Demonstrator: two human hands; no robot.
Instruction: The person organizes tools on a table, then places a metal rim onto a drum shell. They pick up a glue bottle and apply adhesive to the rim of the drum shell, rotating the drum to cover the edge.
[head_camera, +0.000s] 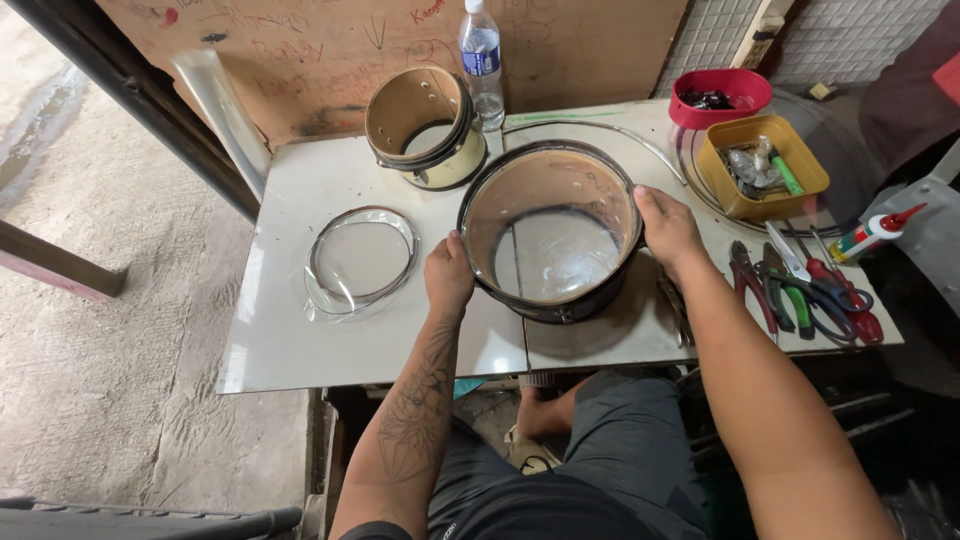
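Both hands grip the dark drum shell (549, 232) at mid-worktop (290, 340): the left hand (447, 274) is closed on its near-left rim, the right hand (668, 228) on its right rim. A hoop (360, 260) lies to its left, pliers (752, 285) to its right.

The large round drum shell (550, 232) had a matt brown wooden inside and a glossy black outer wall. It stood on a smooth, pale, faintly shiny metal sheet table (300, 340), whose right edge carried plastic-handled steel pliers (752, 285).
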